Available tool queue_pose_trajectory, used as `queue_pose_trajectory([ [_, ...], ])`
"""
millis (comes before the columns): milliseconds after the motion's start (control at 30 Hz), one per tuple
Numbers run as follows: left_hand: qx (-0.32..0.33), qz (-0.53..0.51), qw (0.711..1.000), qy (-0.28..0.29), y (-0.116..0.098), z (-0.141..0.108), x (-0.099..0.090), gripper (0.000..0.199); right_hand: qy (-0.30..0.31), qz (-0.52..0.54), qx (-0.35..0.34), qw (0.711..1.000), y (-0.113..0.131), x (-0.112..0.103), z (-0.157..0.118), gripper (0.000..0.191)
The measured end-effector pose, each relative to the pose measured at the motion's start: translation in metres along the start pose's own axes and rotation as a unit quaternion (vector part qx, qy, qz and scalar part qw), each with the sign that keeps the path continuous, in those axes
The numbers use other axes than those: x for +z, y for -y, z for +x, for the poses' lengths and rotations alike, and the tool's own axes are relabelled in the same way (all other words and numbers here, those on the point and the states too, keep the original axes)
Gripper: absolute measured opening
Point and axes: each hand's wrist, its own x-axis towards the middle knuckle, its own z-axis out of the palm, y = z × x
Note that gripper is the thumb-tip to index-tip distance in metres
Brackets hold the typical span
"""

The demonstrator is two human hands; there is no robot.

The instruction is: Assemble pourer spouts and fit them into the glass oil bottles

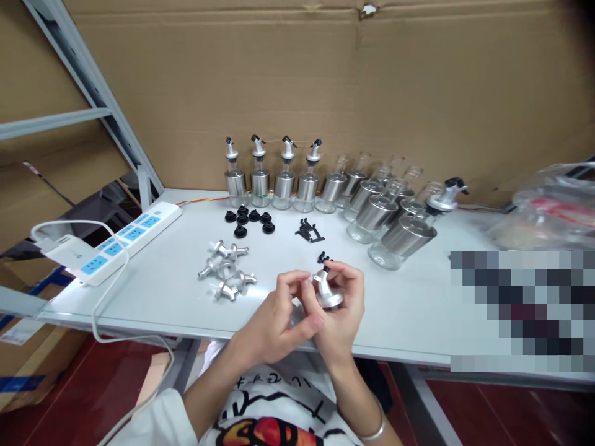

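Note:
Near the table's front edge, my right hand (pixel 343 310) holds a silver pourer top (pixel 328 293) with its round base low and its spout up. The fingertips of that hand are at a small black piece by the spout. My left hand (pixel 279 319) is closed beside it, thumb and fingers together close to the spout; whatever they pinch is too small to make out. Just behind the hands lie tiny black parts (pixel 321 256). Farther back are black sticks (pixel 309 230). Several loose silver pourer tops (pixel 226 269) and black stoppers (pixel 242 218) lie to the left.
Several glass bottles with steel sleeves (pixel 308 184) stand along the cardboard wall (pixel 279 74), some with pourers fitted. A white power strip (pixel 132 241) with a cable lies at the left. Plastic bags (pixel 553 207) are at the right.

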Motion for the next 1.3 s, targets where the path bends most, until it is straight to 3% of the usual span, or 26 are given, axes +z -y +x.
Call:
queue_pose_trajectory([
  [367, 0.003, -0.017, 0.999, 0.027, -0.002, 0.001, -0.001, 0.056, 0.045, 0.031, 0.023, 0.998, 0.001, -0.003, -0.003, 0.026],
  [667, 0.000, 0.024, 0.999, 0.032, -0.003, 0.002, -0.002, 0.059, 0.055, 0.036, 0.051, 0.997, 0.005, -0.005, 0.000, 0.024],
  [800, -0.010, 0.096, 0.994, 0.043, -0.015, -0.002, -0.004, 0.061, 0.066, 0.044, 0.054, 0.995, 0.008, -0.006, 0.000, 0.022],
  [867, -0.024, 0.204, 0.976, 0.076, -0.031, -0.008, -0.010, 0.058, 0.051, 0.040, 0.030, 0.997, 0.010, -0.006, 0.001, 0.021],
  [967, -0.010, 0.368, 0.922, 0.122, -0.057, -0.019, -0.026, 0.057, 0.008, 0.027, -0.022, 0.999, 0.011, -0.005, 0.000, 0.022],
  [1100, -0.002, 0.468, 0.884, 0.015, -0.078, -0.020, -0.057, 0.045, 0.028, 0.055, -0.035, 0.998, 0.007, -0.003, -0.002, 0.035],
  [1200, -0.047, 0.500, 0.862, -0.067, -0.079, -0.005, -0.083, 0.041, 0.035, 0.060, -0.032, 0.997, -0.001, -0.003, -0.003, 0.032],
  [1300, -0.092, 0.546, 0.830, -0.065, -0.072, 0.021, -0.106, 0.038, 0.065, 0.024, -0.046, 0.997, -0.004, -0.004, -0.001, 0.011],
])
